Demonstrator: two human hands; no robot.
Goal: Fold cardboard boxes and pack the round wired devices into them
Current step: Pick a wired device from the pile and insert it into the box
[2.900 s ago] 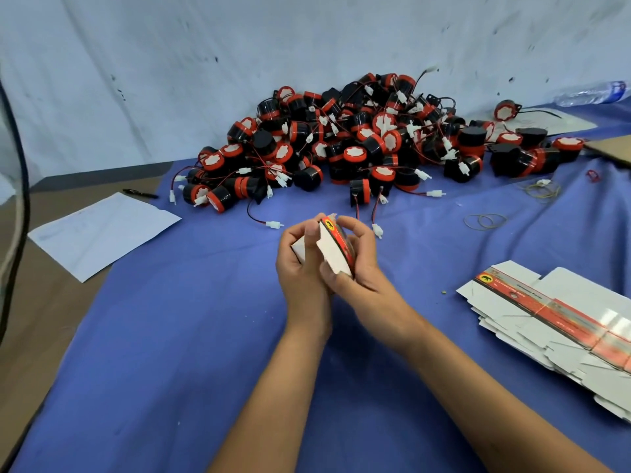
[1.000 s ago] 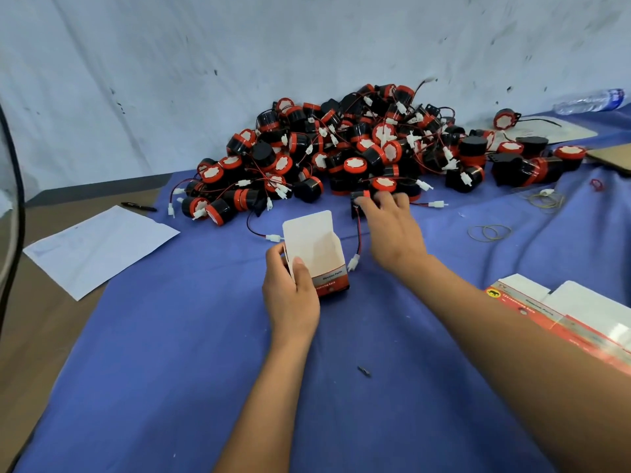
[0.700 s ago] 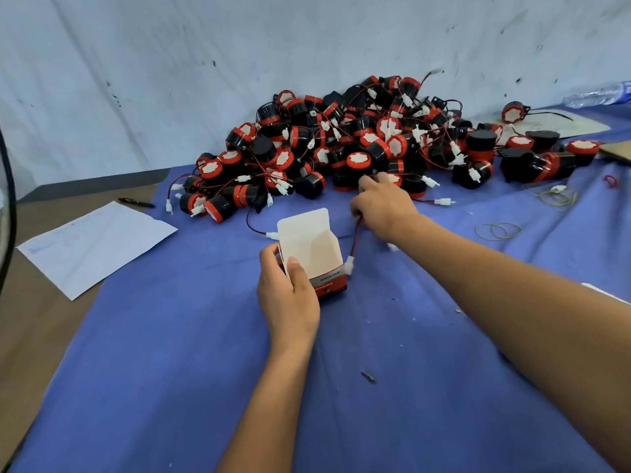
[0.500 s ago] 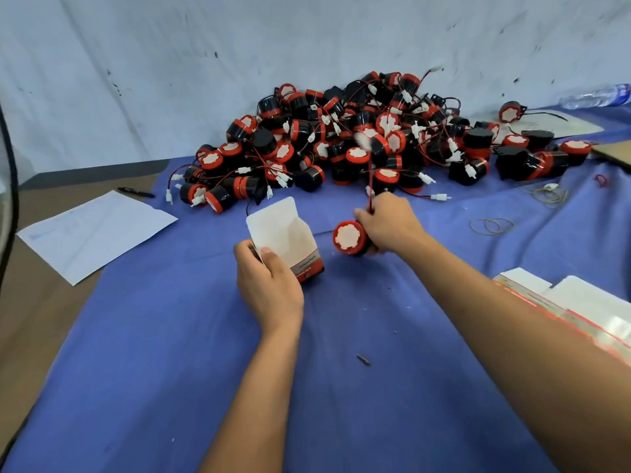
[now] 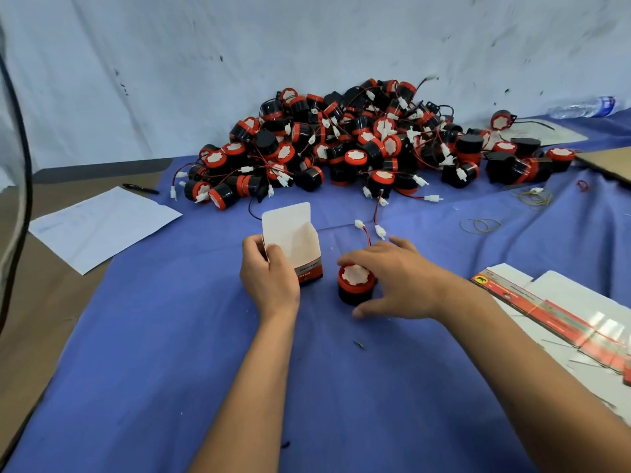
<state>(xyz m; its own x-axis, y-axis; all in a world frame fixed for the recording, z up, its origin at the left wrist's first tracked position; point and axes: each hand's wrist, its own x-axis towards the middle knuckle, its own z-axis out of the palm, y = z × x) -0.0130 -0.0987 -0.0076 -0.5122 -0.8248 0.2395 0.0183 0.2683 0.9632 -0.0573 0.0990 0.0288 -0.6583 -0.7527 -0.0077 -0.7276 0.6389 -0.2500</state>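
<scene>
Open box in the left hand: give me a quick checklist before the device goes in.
1. Box top flap up, mouth open: ok.
2. Left hand grip on the box: ok.
3. Device standing on the cloth beside the box, white face up: ok.
4. Right hand grip on the device: not ok, fingers spread over it, not closed.
5. Device's wire trails loose, not tucked: not ok.
6. Box bottom closed: cannot tell.

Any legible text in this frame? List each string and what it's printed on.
None can be quoted.
Folded box, held by the left hand: dark lettering on its grey band, blurred.
Flat box stack: small print and a yellow logo on the red strip, too small to read.
Paper sheet: faint marks, illegible.
Water bottle: blue label, unreadable.
</scene>
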